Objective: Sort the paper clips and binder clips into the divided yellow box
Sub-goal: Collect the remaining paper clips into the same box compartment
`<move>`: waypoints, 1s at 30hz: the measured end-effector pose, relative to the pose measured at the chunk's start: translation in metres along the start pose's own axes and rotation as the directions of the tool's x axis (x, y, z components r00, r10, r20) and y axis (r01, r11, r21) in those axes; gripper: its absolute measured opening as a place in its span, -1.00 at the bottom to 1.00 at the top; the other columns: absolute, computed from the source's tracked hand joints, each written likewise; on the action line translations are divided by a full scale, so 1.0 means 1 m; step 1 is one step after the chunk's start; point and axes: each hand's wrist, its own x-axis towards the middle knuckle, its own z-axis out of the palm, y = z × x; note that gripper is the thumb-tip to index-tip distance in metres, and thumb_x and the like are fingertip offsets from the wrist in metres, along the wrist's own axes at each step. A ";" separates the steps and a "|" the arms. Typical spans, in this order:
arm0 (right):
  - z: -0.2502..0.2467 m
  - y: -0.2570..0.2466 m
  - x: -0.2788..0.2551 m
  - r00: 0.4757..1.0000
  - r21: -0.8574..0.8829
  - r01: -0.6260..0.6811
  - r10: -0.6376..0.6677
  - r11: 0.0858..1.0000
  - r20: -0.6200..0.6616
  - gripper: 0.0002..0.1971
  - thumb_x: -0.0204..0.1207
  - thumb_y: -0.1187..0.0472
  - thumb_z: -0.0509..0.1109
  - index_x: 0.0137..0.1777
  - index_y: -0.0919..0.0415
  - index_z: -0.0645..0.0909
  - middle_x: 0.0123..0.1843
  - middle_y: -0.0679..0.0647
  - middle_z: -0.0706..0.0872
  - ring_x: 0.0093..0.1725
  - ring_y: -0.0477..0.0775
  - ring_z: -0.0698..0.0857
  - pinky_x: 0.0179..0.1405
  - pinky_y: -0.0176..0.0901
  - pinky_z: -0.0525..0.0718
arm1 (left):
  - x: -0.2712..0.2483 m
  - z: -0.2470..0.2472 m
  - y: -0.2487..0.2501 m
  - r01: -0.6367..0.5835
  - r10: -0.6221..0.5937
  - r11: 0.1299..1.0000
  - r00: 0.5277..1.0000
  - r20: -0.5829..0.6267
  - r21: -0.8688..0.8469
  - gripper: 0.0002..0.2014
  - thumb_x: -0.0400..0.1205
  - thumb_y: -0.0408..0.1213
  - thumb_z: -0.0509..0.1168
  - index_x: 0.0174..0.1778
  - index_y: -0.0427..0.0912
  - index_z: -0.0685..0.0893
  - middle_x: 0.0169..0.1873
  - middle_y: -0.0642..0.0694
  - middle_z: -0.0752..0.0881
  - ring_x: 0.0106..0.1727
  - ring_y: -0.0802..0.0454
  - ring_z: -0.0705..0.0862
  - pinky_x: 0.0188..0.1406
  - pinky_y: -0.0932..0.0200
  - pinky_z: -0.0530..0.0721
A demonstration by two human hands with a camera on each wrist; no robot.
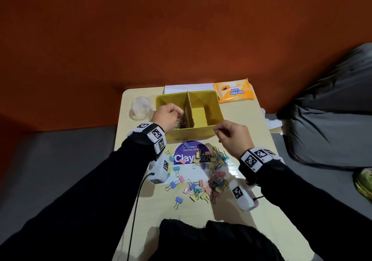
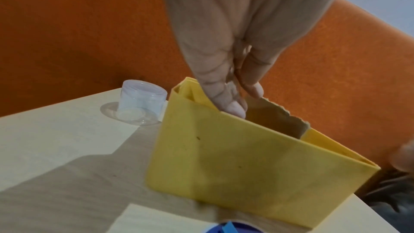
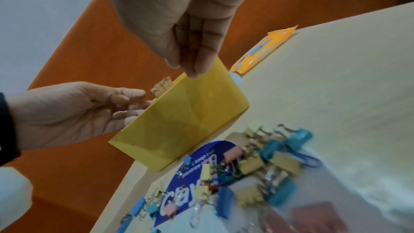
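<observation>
The yellow box (image 1: 191, 134) stands at the table's far middle, split by a cardboard divider (image 1: 189, 107). Coloured paper clips (image 1: 180, 123) lie in its left compartment. My left hand (image 1: 179, 112) hangs over that compartment, fingers pointing down and loosely straight, with nothing seen in them (image 2: 241, 102). My right hand (image 1: 217, 129) hovers at the box's front right rim with thumb and fingertips (image 3: 190, 70) pressed together; nothing shows between them. Several pastel binder clips (image 1: 209, 170) lie scattered in front of the box (image 3: 186, 118), with a few paper clips among them.
A clear plastic cup (image 1: 141, 107) stands left of the box. An orange tissue pack (image 1: 234, 92) lies at the back right, white paper (image 1: 187, 88) behind the box. A purple round sticker (image 1: 187, 154) and clear bag (image 1: 219, 180) lie under the clips. Someone's grey trousers (image 1: 332, 109) are at the right.
</observation>
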 end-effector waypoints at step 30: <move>0.044 0.031 -0.052 0.886 -0.456 0.269 -0.031 0.848 0.464 -0.72 0.61 -0.01 0.25 0.27 -0.15 0.64 0.16 0.08 0.58 0.21 0.16 0.48 0.08 -0.03 0.42 | -0.072 0.049 -0.076 -0.139 -0.020 0.756 0.972 0.234 0.640 -0.73 0.58 -0.20 0.33 0.21 0.02 0.68 0.06 -0.04 0.72 0.06 -0.04 0.66 -0.01 0.12 0.64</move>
